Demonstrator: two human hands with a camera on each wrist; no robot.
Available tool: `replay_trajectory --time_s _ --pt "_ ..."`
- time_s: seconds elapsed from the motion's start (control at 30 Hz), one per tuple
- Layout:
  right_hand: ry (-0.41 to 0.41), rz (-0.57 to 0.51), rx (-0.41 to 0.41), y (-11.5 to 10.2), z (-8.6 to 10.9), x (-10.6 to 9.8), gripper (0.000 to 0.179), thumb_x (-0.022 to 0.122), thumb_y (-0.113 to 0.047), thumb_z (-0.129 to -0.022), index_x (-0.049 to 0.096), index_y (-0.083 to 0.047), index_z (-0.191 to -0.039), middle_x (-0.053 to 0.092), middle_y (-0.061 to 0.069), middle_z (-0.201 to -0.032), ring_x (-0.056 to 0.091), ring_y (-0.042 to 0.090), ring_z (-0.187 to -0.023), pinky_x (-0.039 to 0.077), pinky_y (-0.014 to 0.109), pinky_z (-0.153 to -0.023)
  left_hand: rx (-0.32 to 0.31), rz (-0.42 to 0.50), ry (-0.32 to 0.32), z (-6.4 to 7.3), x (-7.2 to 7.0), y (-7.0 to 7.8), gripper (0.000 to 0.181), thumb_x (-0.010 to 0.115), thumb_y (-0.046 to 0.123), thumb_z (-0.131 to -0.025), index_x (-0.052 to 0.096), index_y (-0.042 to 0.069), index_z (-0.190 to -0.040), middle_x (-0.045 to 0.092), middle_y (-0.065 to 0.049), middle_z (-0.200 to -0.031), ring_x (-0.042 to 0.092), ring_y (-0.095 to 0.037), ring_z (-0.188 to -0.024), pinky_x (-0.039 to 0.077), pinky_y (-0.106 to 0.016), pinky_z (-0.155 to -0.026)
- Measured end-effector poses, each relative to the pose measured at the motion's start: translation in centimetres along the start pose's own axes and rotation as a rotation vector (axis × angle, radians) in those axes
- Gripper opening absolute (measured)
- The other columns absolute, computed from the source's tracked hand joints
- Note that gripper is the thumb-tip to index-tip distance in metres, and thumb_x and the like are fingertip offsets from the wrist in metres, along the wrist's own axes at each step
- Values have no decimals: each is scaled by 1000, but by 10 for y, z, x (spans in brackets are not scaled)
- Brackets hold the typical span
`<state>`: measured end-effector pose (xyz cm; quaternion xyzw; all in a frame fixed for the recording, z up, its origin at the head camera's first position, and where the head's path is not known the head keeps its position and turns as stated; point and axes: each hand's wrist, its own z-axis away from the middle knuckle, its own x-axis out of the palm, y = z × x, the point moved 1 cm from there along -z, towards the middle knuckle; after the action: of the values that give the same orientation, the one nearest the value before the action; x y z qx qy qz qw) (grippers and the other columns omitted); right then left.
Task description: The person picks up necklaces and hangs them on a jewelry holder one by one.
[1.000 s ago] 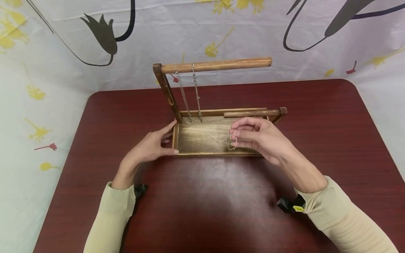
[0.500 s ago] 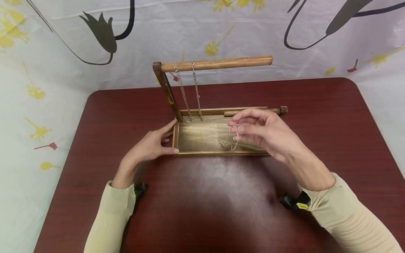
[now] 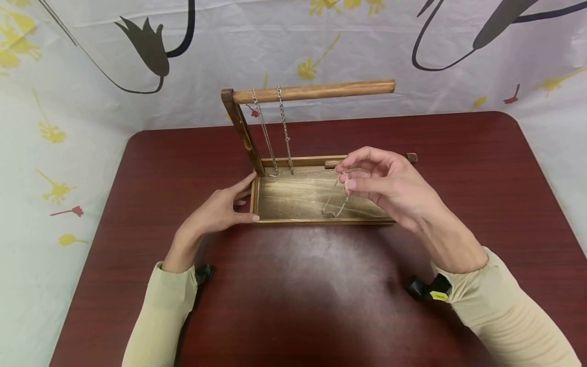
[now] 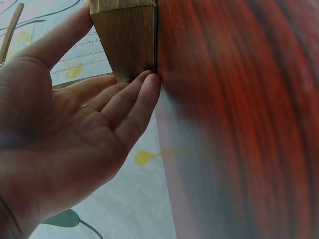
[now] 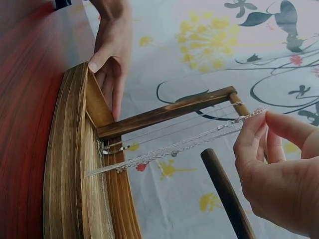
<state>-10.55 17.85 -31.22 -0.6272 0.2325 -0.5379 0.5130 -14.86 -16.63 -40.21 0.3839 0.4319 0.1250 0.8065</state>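
Note:
A wooden jewelry stand (image 3: 293, 199) has a shallow tray base and a raised bar (image 3: 339, 90) on a post at its left. My left hand (image 3: 215, 213) holds the tray's left end, thumb at the front corner and fingers along the outer side. In my right hand (image 3: 401, 191), thumb and fingertips pinch a thin silver necklace (image 5: 199, 138), its loop hanging down over the tray. Beyond it, two silver chains dangle from the raised bar; the thicker chain (image 3: 285, 127) is on the right.
A lower wooden bar (image 5: 224, 191) points inward from the stand's right side, partly hidden by my right hand in the head view. The stand sits on a dark red table (image 3: 312, 285). Behind rises a white cloth (image 3: 348, 56) with flower prints.
My right hand has lifted the necklace upward and slightly away from me; more of the chain now hangs off the tray floor. My left hand has stayed at the tray's end.

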Motion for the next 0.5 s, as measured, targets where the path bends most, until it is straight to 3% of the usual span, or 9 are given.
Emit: replay_trajectory --time_s 0.33,0.5 --pt "-20 -34 -71 -6 0 5 27 58 20 -89 67 -1 -102 66 11 -102 68 21 -87 57 34 -84 -1 -4 11 -1 1 -2 101 81 29 -85 14 34 -160 46 -11 -150 59 -30 -123 45 -46 -103" --pt "-37 -44 -124 -15 0 8 27 56 22 -88 67 1 -103 65 14 -101 67 20 -83 58 34 -77 -1 1 13 -1 1 -1 101 81 28 -85 14 34 -160 46 -12 -150 59 -30 -123 46 -46 -103"
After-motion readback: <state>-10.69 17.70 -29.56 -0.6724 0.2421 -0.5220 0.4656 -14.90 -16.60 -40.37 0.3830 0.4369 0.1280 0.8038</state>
